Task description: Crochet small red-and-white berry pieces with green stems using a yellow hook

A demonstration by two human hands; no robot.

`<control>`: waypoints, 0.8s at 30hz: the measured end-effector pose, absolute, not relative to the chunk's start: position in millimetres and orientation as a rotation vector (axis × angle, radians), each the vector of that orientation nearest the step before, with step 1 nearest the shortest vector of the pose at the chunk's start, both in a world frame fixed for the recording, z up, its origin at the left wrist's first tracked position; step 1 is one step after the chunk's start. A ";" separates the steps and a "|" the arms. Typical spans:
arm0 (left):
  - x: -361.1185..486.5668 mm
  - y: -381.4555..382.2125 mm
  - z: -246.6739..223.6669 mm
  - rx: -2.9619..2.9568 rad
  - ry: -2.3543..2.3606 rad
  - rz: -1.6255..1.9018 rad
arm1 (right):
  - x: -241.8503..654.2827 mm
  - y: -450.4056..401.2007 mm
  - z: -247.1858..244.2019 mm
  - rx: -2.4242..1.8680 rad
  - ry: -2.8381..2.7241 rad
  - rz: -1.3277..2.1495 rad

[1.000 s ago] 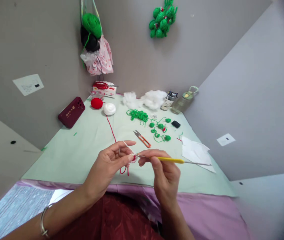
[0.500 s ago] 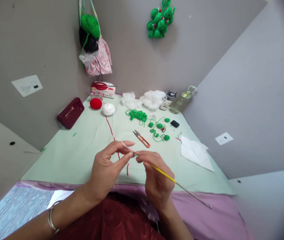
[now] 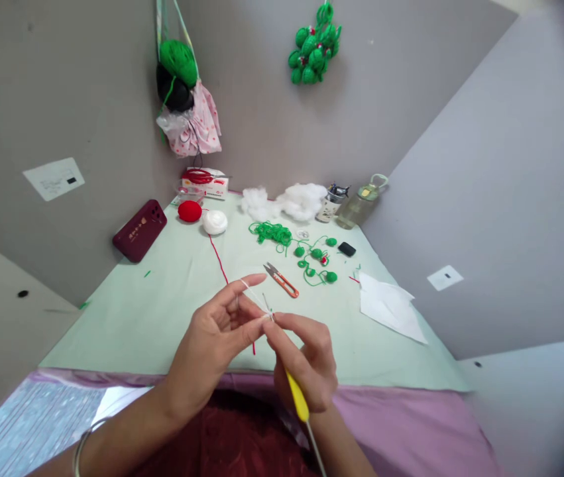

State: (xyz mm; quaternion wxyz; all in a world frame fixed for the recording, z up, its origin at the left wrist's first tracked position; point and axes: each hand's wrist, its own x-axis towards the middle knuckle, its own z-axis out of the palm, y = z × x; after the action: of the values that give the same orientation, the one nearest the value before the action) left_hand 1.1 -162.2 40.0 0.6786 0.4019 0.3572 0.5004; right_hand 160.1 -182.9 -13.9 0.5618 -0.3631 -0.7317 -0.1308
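Between thumb and fingers my left hand [image 3: 215, 324] pinches a tiny crochet piece [image 3: 268, 317], mostly covered by fingertips. White yarn [image 3: 252, 291] runs taut over its raised index finger to the piece. My right hand [image 3: 309, 358] is closed around a crochet hook [image 3: 297, 396] with a yellow handle; its thin metal tip stands up past the fingertips, at the crochet piece. A metal shaft sticks out from the handle's lower end. Just beyond the hands lie orange thread snips [image 3: 282, 279]. A red yarn strand [image 3: 218, 257] passes behind my left hand.
White yarn ball [image 3: 215, 222], red yarn ball [image 3: 189, 211] and phone [image 3: 140, 230] are at left. Farther back are stuffing [image 3: 302, 202], a pen cup [image 3: 330, 204] and a bottle [image 3: 361, 204]. Green yarn [image 3: 270, 233], small green balls [image 3: 316, 254] and white paper [image 3: 391, 308] lie right of centre.
The crochet hook has swung from pointing right to a steeper angle, its handle end now lower and nearer me. Its tip now shows above the fingers. My right hand has turned with it.
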 end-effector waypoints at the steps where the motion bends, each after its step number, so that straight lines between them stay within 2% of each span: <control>1: 0.7 -160.6 39.5 0.833 0.750 1.054 | 159.9 -181.3 -13.5 -0.851 -1.720 -0.320; 4: -3.0 -152.8 35.8 0.664 0.658 0.916 | 159.7 -178.9 -6.7 -0.834 -1.658 -0.144; 8: -8.3 -147.3 33.0 0.682 0.681 0.966 | 161.0 -180.8 7.8 -0.863 -1.421 0.365; 11: -5.7 -151.6 32.7 0.814 0.687 1.000 | 159.9 -179.9 11.9 -0.809 -1.271 0.580; 19: 4.4 -155.4 30.7 0.857 0.682 1.034 | 153.2 -181.1 7.9 -0.827 -1.387 0.535; 24: -3.4 -149.1 32.0 0.802 0.628 0.882 | 160.2 -176.9 5.9 -0.723 -1.181 0.780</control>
State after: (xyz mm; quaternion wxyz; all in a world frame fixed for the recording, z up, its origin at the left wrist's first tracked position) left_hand -3.4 -149.1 32.0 0.7816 0.3711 0.2909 0.4084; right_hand 160.2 -176.9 5.9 0.7007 -0.3246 -0.5302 0.3502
